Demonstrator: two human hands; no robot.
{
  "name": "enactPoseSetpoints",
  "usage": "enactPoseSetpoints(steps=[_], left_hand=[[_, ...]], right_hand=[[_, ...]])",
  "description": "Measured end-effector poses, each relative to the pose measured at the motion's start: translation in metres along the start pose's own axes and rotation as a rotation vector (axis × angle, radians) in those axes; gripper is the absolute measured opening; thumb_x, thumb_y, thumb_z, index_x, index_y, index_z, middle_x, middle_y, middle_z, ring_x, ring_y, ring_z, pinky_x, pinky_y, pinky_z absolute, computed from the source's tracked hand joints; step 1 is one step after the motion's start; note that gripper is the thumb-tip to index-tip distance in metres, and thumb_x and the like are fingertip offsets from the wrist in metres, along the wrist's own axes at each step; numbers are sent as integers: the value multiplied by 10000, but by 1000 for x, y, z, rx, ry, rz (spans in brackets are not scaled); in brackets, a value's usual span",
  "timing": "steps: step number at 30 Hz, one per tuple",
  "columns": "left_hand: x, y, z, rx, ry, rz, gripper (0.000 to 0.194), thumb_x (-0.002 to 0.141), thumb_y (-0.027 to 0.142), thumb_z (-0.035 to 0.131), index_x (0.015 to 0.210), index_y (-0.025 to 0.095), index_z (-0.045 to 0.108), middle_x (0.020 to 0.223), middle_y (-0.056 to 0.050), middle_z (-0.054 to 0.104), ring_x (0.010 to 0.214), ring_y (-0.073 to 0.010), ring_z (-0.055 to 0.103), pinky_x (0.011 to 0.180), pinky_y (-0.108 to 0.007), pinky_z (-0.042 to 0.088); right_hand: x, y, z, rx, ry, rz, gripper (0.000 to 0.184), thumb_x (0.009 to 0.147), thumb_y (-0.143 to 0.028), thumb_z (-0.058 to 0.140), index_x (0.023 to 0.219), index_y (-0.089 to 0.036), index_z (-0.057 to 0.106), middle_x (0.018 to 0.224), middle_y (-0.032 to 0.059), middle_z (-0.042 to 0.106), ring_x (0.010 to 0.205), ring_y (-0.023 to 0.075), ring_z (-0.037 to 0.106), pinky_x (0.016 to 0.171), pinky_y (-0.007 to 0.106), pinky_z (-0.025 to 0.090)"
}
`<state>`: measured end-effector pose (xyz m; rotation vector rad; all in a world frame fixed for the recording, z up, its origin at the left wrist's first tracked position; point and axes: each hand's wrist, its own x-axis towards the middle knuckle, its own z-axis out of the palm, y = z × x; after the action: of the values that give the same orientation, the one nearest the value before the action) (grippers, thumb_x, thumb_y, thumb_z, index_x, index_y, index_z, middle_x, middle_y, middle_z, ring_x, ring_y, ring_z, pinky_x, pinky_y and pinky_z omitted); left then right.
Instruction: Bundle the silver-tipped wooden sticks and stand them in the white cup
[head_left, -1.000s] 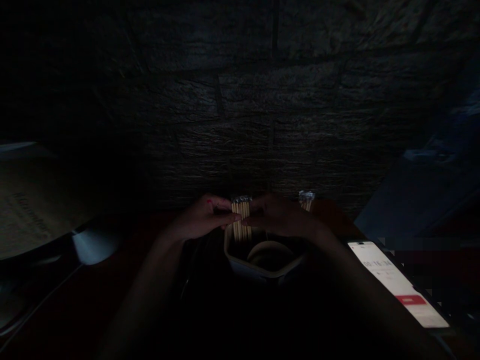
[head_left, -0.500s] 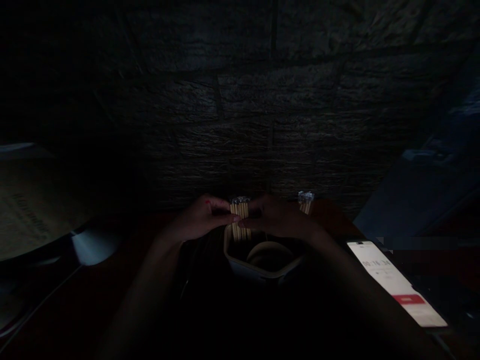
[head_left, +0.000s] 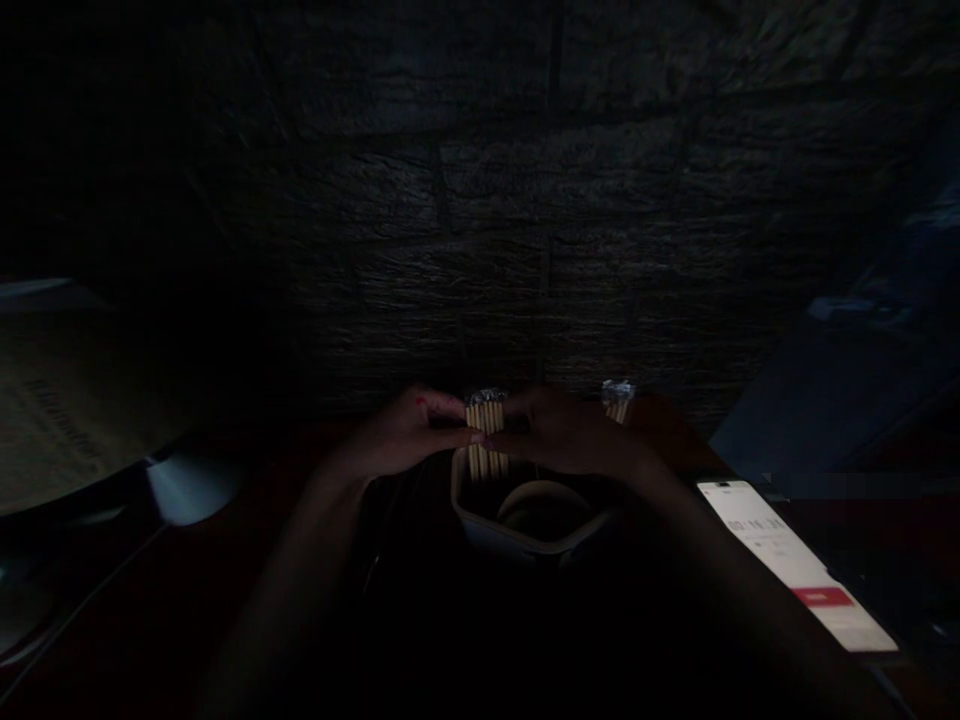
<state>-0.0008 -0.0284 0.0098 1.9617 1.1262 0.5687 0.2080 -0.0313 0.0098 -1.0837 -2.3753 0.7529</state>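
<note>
A bundle of thin, pale sticks with shiny, foil-like upper ends stands upright between my hands. My left hand pinches it from the left with thumb and fingers. From the right my right hand closes on the same bundle, the two thumbs meeting across its front. The sticks' lower ends are over or inside a dark, angular container, where shadow hides them. Inside that container a curved, pale-rimmed thing shows. Behind my right hand stands a second, smaller foil-topped bundle, its lower part hidden.
A lit phone showing a timer lies at the right. A rough block wall rises behind the dark reddish table. At the left are a brown printed package, a pale cone-shaped thing and a thin cord.
The view has shifted slightly, so most things sit a little further right. Both hands keep the same hold on the bundle.
</note>
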Motion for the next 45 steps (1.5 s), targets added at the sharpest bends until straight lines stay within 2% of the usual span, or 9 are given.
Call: enactPoseSetpoints(steps=[6, 11, 15, 23, 30, 36, 41, 45], left_hand=[[1, 3, 1, -28, 3, 23, 193, 795, 271, 652, 912, 141, 733, 880, -38, 741, 842, -176, 668, 754, -251, 493], [1, 1, 1, -56, -3, 14, 205, 785, 267, 660, 937, 148, 728, 929, -45, 742, 875, -184, 670, 801, -276, 499], [3, -1, 1, -96, 9, 39, 230, 780, 284, 674, 956, 144, 719, 978, -53, 737, 916, -194, 668, 856, -301, 495], [2, 0, 1, -148, 30, 21, 268, 766, 302, 704, 986, 147, 719, 996, -60, 739, 941, -199, 670, 863, -299, 496], [3, -1, 3, -205, 27, 15, 323, 740, 270, 732, 1037, 144, 714, 1005, -59, 740, 932, -205, 674, 860, -297, 495], [2, -1, 1, -146, 38, 24, 281, 772, 305, 700, 999, 141, 725, 1011, -67, 740, 936, -211, 670, 834, -300, 497], [2, 0, 1, -146, 62, 26, 270, 760, 304, 707, 969, 134, 728, 985, -70, 746, 908, -209, 676, 809, -298, 504], [3, 0, 3, -146, 86, 16, 251, 757, 292, 711, 946, 127, 727, 973, -72, 746, 895, -198, 674, 794, -281, 497]], right_hand=[[0, 2, -2, 23, -24, 59, 297, 800, -411, 604, 711, -131, 642, 583, -19, 527, 544, 93, 477, 493, 221, 275], [-2, 3, -4, 123, 20, -11, 253, 824, -370, 582, 824, -136, 679, 696, -3, 606, 635, 113, 517, 540, 218, 320], [-2, 3, -4, 115, 88, -34, 249, 846, -344, 572, 909, -136, 693, 759, 14, 649, 700, 133, 559, 584, 224, 348], [-1, 3, -6, 113, 95, -40, 241, 828, -347, 611, 910, -150, 723, 799, 23, 700, 733, 150, 602, 615, 233, 378], [0, 7, -4, 148, 100, -13, 217, 782, -349, 644, 841, -157, 726, 713, -1, 678, 680, 150, 576, 577, 236, 368], [0, 8, -4, 165, 47, -16, 175, 795, -296, 615, 835, -152, 707, 770, 12, 685, 692, 134, 576, 605, 234, 373], [0, 6, -1, 178, 58, -68, 263, 836, -375, 581, 889, -142, 690, 742, 13, 651, 644, 113, 526, 579, 229, 349], [-1, 5, -1, 161, 90, -46, 301, 828, -406, 596, 954, -138, 653, 722, 14, 644, 622, 113, 521, 547, 229, 329]])
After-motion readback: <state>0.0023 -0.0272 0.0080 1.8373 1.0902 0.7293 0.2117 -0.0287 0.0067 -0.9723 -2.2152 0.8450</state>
